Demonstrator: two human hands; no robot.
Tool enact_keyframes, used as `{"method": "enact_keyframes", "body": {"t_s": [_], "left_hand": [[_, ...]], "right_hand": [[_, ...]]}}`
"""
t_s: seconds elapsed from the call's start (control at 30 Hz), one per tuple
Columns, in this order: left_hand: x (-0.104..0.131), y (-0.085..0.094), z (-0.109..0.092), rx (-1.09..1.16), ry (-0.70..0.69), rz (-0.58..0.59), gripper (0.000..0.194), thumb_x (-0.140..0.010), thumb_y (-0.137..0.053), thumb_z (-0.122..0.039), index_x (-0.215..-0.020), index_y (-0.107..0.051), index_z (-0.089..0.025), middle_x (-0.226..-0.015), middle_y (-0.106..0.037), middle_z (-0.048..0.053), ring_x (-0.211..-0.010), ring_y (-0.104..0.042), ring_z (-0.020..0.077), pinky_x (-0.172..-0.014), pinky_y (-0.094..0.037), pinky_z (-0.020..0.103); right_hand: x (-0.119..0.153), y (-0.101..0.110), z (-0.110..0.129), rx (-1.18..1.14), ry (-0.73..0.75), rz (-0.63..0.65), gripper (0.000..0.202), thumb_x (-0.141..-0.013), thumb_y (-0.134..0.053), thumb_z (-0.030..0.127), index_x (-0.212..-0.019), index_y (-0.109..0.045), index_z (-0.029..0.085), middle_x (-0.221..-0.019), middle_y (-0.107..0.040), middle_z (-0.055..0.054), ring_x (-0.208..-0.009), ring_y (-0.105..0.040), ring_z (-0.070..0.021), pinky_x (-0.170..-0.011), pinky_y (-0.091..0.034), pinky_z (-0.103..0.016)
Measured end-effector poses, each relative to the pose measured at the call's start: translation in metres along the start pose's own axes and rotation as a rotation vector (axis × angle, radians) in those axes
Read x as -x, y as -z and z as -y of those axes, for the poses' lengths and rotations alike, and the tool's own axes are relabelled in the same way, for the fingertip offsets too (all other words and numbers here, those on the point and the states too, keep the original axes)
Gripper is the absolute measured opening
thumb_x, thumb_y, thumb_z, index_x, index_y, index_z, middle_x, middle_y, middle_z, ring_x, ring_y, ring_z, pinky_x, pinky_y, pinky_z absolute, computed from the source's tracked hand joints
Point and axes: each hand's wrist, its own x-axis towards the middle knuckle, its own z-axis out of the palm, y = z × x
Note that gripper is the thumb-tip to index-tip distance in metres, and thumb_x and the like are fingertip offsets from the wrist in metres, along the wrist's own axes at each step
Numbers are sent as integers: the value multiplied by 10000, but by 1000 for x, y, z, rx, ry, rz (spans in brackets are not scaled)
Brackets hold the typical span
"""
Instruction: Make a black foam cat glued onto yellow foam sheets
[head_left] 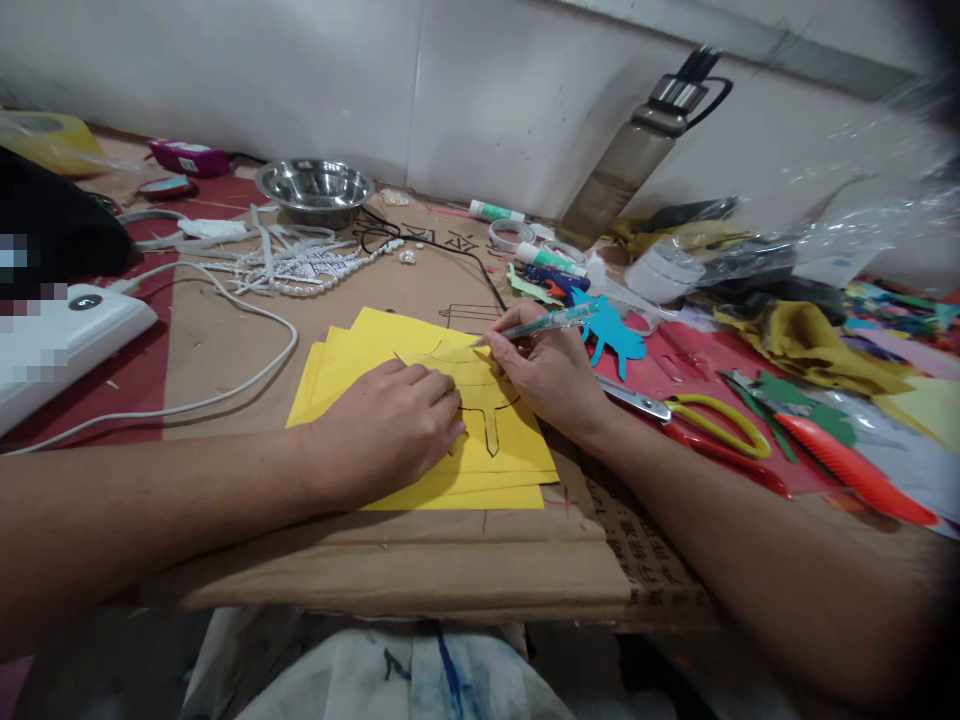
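Observation:
My right hand (551, 375) is closed around a pen (551, 322) with a light blue patterned barrel. The pen's tip meets the top sheet of a small stack of yellow paper (360, 345). Dark outlines (491, 430) are drawn on that sheet, partly covered by both hands. Resting on the left part of the sheet, my left hand (397, 420) has its fingers bent and laid down on the paper; its palm is hidden. A turquoise paper cutout (611, 335) lies just beyond my right hand, and yellow-and-red-handled scissors (686, 415) are beside my right forearm.
Cardboard (247, 360) covers the tabletop. Behind the paper are a steel bowl (315, 190), glue sticks (551, 260) and a leaning bottle (637, 150). An orange-handled cutter (855, 465) lies among scraps at right. A white cable (292, 340) curves from a power bank (75, 340) at left.

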Motion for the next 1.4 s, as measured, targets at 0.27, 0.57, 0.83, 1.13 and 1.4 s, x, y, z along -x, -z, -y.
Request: {"method": "enact_keyframes", "body": {"t_s": [0.27,0.57,0.83,1.13,1.4], "left_hand": [[-1,0,0,3,4,10,267,-972,-500,-271,-981,-718,-116,-974,-731,105,-864,-681,225,-710,-485,347],[0,0,0,0,5,10,262,-969,-505,-272,-952,-719,-122,-968,-731,97,-864,-682,220,-698,-474,344],[0,-1,1,-10,1,-15,256,-967,-510,-275,-935,-715,-124,-961,-732,95,-856,-681,211,-699,-467,336],[0,0,1,-5,0,-8,259,-963,-511,-271,-956,-722,-121,-986,-736,93,-860,-688,227,-695,-485,354],[0,-1,1,-12,3,-4,263,-968,-509,-273,-967,-726,-125,-985,-739,88,-857,-690,217,-696,-480,340]], "right_hand": [[2,1,3,29,13,-2,122,-865,-586,319,-807,-559,215,-658,-614,2,-603,-581,-145,-554,-420,-270],[2,2,3,14,1,-4,130,-861,-588,326,-803,-561,214,-654,-606,3,-603,-581,-145,-550,-426,-269],[0,1,-1,-73,-61,-22,170,-845,-622,372,-818,-547,221,-598,-552,24,-569,-571,-147,-517,-437,-267],[0,-1,-2,10,0,-24,105,-861,-595,302,-827,-567,207,-682,-607,4,-611,-595,-141,-538,-432,-261],[1,0,2,33,24,-17,113,-869,-584,298,-815,-558,203,-688,-623,2,-607,-595,-135,-557,-428,-267]]}}
